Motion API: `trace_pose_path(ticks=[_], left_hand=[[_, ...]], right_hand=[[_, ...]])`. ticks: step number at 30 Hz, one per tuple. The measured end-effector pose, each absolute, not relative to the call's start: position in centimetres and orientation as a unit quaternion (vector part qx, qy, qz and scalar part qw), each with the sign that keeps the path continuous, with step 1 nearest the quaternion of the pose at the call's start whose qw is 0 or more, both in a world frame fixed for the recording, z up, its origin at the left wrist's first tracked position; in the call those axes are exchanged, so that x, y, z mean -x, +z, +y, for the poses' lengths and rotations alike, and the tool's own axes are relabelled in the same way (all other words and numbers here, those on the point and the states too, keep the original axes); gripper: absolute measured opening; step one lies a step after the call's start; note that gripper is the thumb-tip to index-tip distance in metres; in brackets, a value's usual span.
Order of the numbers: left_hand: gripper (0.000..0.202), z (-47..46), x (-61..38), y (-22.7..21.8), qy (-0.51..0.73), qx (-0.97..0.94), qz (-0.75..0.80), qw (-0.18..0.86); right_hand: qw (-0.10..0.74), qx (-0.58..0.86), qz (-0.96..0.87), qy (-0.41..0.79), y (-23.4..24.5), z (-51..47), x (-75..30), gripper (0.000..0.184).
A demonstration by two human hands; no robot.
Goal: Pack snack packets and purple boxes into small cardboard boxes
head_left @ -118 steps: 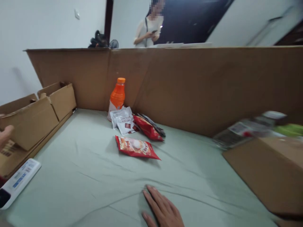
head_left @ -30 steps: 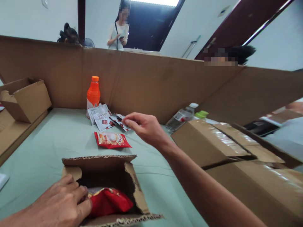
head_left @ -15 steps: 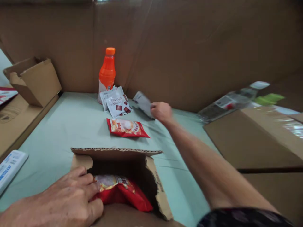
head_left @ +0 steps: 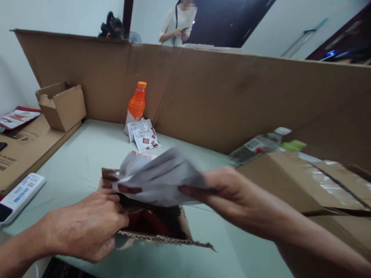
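Grey packet (head_left: 164, 179), long axis crosswise, free end leftward, right hand (head_left: 232, 195) clamped on it, left hand (head_left: 87, 224) gripping box (head_left: 184, 224)

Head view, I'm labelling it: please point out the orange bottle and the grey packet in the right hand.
Orange bottle (head_left: 136, 104), head view: orange body.
Grey packet (head_left: 166, 177), head view: blurred grey face.

- Cool, dim, diffuse light; the orange bottle (head_left: 136, 104) shows fairly crisp.
- Nearer the wearer than the bottle, motion smears the grey packet (head_left: 165, 179) and softens the right hand (head_left: 234, 191).
- In front of the bottle, deep shadow fills the open box (head_left: 185, 224).
- Well right of it, glare streaks the clear tape (head_left: 333, 185).
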State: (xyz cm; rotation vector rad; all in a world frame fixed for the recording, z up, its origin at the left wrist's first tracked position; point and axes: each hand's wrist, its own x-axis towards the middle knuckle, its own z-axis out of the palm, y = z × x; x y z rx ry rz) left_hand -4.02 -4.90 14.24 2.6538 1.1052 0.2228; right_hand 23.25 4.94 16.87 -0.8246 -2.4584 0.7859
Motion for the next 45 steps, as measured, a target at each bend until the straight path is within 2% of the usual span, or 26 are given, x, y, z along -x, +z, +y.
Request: trace_pose_path(ticks=[3,5,10,15,19,21,23,26,28,30,35,40,42,45], left_hand=[[0.015,-5.3,4.0,14.4,0.04,-0.916,0.378,0.126],[0.013,-5.5,4.0,14.4,0.011,-0.914,0.383,0.13],[0.017,-5.2,4.3,13.8,0.044,-0.906,0.392,0.154],[0.021,-4.8,4.8,13.1,0.079,-0.897,0.39,0.191],[0.022,-4.7,4.8,13.0,0.106,-0.895,0.395,0.179],[0.024,-4.9,4.9,13.3,0.127,-0.895,0.393,0.167],[0.028,-5.3,5.3,13.6,0.162,-0.894,0.391,0.144],[0.037,-6.4,6.4,13.4,0.232,-0.88,0.404,0.09],[0.039,-7.2,7.2,12.6,0.271,-0.86,0.428,0.061],[0.037,-7.9,7.9,11.4,0.297,-0.835,0.461,0.041],[0.042,-8.8,8.0,8.8,0.346,-0.769,0.538,-0.006],[0.042,-9.1,6.5,8.7,0.361,-0.755,0.547,-0.014],[0.039,-9.0,5.9,9.0,0.369,-0.757,0.54,-0.001],[0.037,-8.7,5.3,9.2,0.387,-0.761,0.52,0.021]], right_hand=[[-0.001,0.33,-0.919,0.214,16.4,4.8,-21.1,0.023],[-0.084,0.361,-0.915,0.158,15.7,4.5,-19.2,0.025],[-0.197,0.299,-0.93,0.087,14.0,4.0,-15.6,0.025],[-0.243,0.256,-0.934,0.047,12.8,4.3,-14.9,0.027],[-0.239,0.23,-0.943,0.025,13.0,4.6,-14.8,0.025],[-0.203,0.225,-0.952,0.043,13.9,4.6,-15.8,0.022],[-0.085,0.229,-0.967,0.076,15.1,4.4,-17.9,0.022],[0.184,0.25,-0.946,0.094,16.6,3.8,-22.4,0.024],[0.28,0.273,-0.916,0.088,16.6,3.4,-25.0,0.024],[0.283,0.29,-0.909,0.099,15.6,3.0,-26.6,0.022],[0.207,0.274,-0.926,0.155,11.3,3.0,-26.5,0.022],[0.185,0.267,-0.927,0.19,9.7,3.5,-26.7,0.02],[0.183,0.258,-0.931,0.179,9.4,3.6,-27.2,0.024],[0.194,0.243,-0.94,0.141,8.9,3.5,-27.7,0.044]])
